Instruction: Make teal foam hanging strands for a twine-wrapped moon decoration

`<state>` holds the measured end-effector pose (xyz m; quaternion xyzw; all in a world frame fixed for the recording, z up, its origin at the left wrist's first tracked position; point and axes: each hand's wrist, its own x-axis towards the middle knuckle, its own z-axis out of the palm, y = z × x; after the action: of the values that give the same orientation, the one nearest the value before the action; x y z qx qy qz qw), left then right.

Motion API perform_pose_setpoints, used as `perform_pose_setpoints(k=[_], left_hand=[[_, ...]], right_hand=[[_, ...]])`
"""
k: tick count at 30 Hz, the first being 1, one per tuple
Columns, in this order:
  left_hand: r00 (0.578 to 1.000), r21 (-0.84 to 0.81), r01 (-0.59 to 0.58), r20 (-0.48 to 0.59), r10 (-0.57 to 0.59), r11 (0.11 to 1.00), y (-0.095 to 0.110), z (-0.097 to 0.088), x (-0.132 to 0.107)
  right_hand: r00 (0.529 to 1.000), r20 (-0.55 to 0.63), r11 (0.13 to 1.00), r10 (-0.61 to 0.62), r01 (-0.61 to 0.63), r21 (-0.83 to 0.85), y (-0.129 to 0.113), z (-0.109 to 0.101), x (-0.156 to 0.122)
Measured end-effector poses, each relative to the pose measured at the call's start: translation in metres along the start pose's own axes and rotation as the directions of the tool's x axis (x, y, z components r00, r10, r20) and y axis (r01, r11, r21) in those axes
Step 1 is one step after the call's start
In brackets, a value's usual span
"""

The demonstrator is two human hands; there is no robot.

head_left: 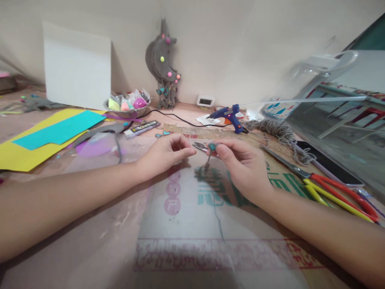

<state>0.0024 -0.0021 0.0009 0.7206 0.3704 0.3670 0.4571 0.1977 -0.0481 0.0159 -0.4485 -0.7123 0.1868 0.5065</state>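
My right hand (240, 162) is closed in a pinch on a small teal piece (212, 147) with a thin grey string (208, 161) hanging from it. My left hand (167, 152) rests on the table just to its left, fingers curled and pinched together near the string; whether it grips the string I cannot make out. Small metal snips (199, 146) lie on the cardboard between and just behind the two hands.
A blue glue gun (229, 115) stands behind, with grey yarn (278, 132) beside it. Red and yellow scissors (327, 188) and a phone (327, 164) lie at right. Yellow and teal paper (45, 136), a bowl of bright bits (128, 105) and a moon decoration (162, 60) stand at left and back.
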Motion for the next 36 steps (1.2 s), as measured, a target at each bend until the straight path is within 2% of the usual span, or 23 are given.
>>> perform_pose_setpoints(k=[4,9,12,15,18,28,36], left_hand=[[0.997,0.083,-0.064,0.052,0.059,0.995,-0.004,0.000,0.001],[0.975,0.067,-0.168,0.161,0.156,0.983,-0.001,0.002,-0.001],[0.956,0.102,-0.184,0.251,0.154,0.978,0.005,0.002,-0.004],[0.939,0.129,-0.219,0.296,0.173,0.967,0.005,0.003,-0.006],[0.934,0.122,-0.235,0.302,0.189,0.964,0.001,0.005,-0.004],[0.956,0.041,-0.090,0.285,0.074,0.995,-0.002,0.006,-0.002],[0.962,0.092,-0.120,0.256,0.093,0.988,0.003,0.005,-0.003]], right_hand=[[1.000,0.010,1.000,0.005,-0.005,0.018,0.000,0.001,-0.001],[1.000,0.022,1.000,0.003,-0.003,0.014,0.000,0.001,-0.001],[0.999,0.024,0.999,-0.026,0.027,-0.028,0.000,0.001,-0.001],[0.999,0.025,0.998,-0.038,0.039,-0.058,0.000,0.001,-0.001],[1.000,0.013,0.997,-0.025,0.025,-0.069,0.000,0.002,0.000],[0.998,0.041,0.999,0.041,-0.041,0.004,0.007,0.001,0.006],[0.997,0.062,0.998,0.048,-0.050,0.034,0.013,0.002,0.007]])
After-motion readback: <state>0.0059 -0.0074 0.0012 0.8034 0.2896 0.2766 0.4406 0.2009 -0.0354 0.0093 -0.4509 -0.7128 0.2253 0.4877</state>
